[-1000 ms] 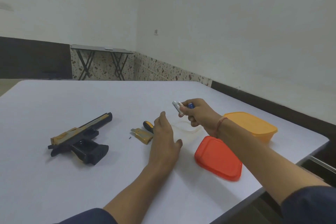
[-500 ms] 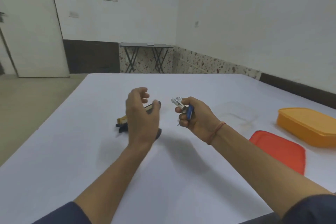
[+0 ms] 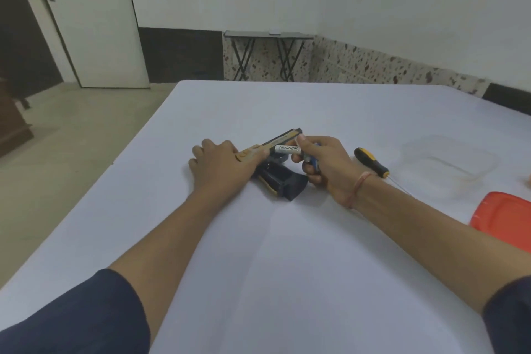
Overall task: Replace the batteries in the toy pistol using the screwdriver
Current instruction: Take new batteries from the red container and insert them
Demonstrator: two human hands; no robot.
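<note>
One battery marked Heybright, toy pistol

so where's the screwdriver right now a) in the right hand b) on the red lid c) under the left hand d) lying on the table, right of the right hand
d: the screwdriver lies untouched on the table just right of the right hand, which grips batteries instead.

Head-worn view, forward and down (near the table)
</note>
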